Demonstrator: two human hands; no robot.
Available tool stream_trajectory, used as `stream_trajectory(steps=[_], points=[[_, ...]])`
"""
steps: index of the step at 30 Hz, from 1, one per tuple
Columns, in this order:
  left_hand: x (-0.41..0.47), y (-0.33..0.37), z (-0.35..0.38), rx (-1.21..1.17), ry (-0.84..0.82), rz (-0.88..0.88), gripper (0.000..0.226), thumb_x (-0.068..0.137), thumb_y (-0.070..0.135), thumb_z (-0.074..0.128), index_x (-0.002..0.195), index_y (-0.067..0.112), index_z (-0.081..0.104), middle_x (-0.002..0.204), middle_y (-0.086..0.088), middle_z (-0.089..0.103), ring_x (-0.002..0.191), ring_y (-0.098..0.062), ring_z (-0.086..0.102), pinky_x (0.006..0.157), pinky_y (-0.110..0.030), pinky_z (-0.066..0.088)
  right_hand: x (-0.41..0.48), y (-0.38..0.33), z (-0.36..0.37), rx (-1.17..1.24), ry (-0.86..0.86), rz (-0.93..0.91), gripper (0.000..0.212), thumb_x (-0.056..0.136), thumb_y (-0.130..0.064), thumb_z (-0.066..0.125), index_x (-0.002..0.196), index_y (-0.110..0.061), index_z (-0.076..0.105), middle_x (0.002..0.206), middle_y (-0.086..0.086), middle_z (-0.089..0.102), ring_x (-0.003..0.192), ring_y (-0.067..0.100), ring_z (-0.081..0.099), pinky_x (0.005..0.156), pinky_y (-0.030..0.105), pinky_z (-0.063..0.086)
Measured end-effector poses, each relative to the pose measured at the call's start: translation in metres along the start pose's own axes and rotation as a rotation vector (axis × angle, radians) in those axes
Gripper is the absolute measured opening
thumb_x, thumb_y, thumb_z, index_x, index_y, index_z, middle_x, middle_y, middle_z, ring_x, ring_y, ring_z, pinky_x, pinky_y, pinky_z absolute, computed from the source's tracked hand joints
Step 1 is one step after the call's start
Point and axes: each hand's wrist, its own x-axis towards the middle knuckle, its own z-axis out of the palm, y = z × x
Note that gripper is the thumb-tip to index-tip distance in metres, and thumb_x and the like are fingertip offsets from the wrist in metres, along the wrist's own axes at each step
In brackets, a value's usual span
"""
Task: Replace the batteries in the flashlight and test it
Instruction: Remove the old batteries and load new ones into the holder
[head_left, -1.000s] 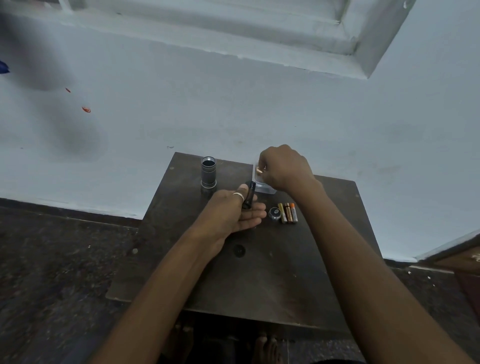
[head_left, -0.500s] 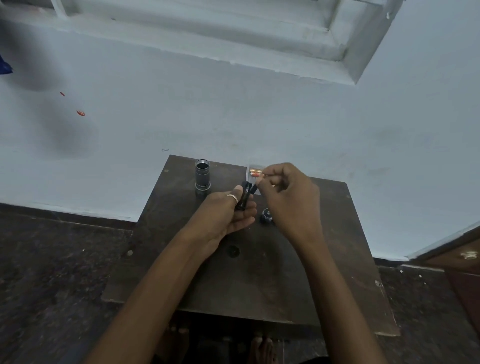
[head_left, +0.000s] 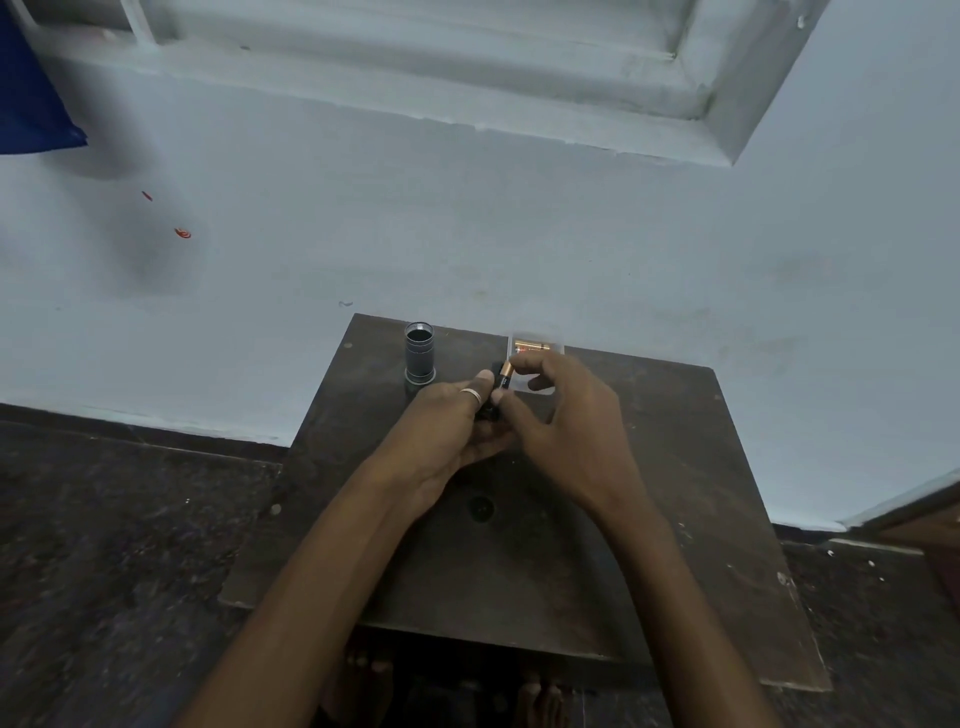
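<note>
Dark wood table (head_left: 519, 561) stood against a pale blue wall (head_left: 519, 218) on speckled floor (head_left: 114, 545). Over it the left hand (head_left: 447, 421) gripped a black battery holder (head_left: 489, 410), the right hand (head_left: 566, 426) pinching a battery (head_left: 504, 375) against it — the flashlight body (head_left: 418, 353) stood upright at the far edge.

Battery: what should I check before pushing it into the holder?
1. The right hand pinches the battery: ok.
2. The left hand grips the holder: ok.
3. The battery lines up with a holder slot: cannot tell, fingers hide it.
4. The polarity matches the holder: cannot tell.
5. The flashlight body stands upright, open end up: ok.
6. The box holds spare batteries: ok.
</note>
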Motion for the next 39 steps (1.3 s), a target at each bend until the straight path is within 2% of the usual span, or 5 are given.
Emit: stream_trajectory(steps=[5, 11, 29, 34, 39], points=[[0.0050, -0.0038, -0.0016, 0.040, 0.047, -0.013, 0.035, 0.103, 0.030, 0.049, 0.100, 0.004, 0.072, 0.083, -0.006, 0.075, 0.072, -0.011, 0.071, 0.066, -0.026, 0.059, 0.0017, 0.0058, -0.0017, -0.030, -0.110, -0.027, 0.054, 0.076, -0.019, 0.085, 0.125, -0.018, 0.062, 0.122, -0.005, 0.065, 0.105, 0.005, 0.054, 0.085, 0.019, 0.041], [0.0031, -0.0044, 0.0028, 0.108, 0.008, 0.052, 0.028, 0.095, 0.032, 0.064, 0.091, 0.006, 0.072, 0.082, -0.005, 0.069, 0.070, -0.010, 0.068, 0.068, -0.025, 0.057, 0.0029, 0.0072, -0.0006, -0.001, -0.100, -0.059, 0.049, 0.079, -0.017, 0.081, 0.124, -0.015, 0.061, 0.120, -0.002, 0.066, 0.109, 0.011, 0.057, 0.085, 0.025, 0.048], [0.0038, -0.0050, 0.0018, 0.107, -0.012, 0.064, 0.028, 0.097, 0.027, 0.061, 0.096, 0.001, 0.072, 0.083, -0.007, 0.070, 0.075, -0.013, 0.071, 0.068, -0.025, 0.057, 0.0033, 0.0095, 0.0020, -0.013, -0.073, -0.128, 0.035, 0.076, -0.010, 0.082, 0.109, -0.009, 0.071, 0.109, 0.002, 0.071, 0.098, 0.009, 0.060, 0.079, 0.031, 0.056], [0.0038, -0.0032, 0.0029, 0.097, -0.014, 0.070, 0.025, 0.098, 0.024, 0.061, 0.096, 0.004, 0.074, 0.084, -0.006, 0.073, 0.077, -0.013, 0.072, 0.068, -0.026, 0.058, 0.0027, 0.0079, 0.0015, 0.074, -0.060, -0.038, 0.054, 0.080, -0.013, 0.080, 0.129, -0.016, 0.058, 0.116, -0.011, 0.063, 0.106, 0.001, 0.059, 0.085, 0.022, 0.055], [0.0047, -0.0060, 0.0032, 0.115, 0.079, 0.128, 0.016, 0.095, 0.022, 0.065, 0.090, 0.009, 0.074, 0.067, 0.002, 0.068, 0.062, -0.008, 0.068, 0.062, -0.024, 0.058, 0.0033, 0.0082, 0.0030, 0.081, -0.077, -0.014, 0.061, 0.081, -0.013, 0.079, 0.135, -0.016, 0.050, 0.124, -0.003, 0.065, 0.109, 0.005, 0.062, 0.085, 0.030, 0.057]])
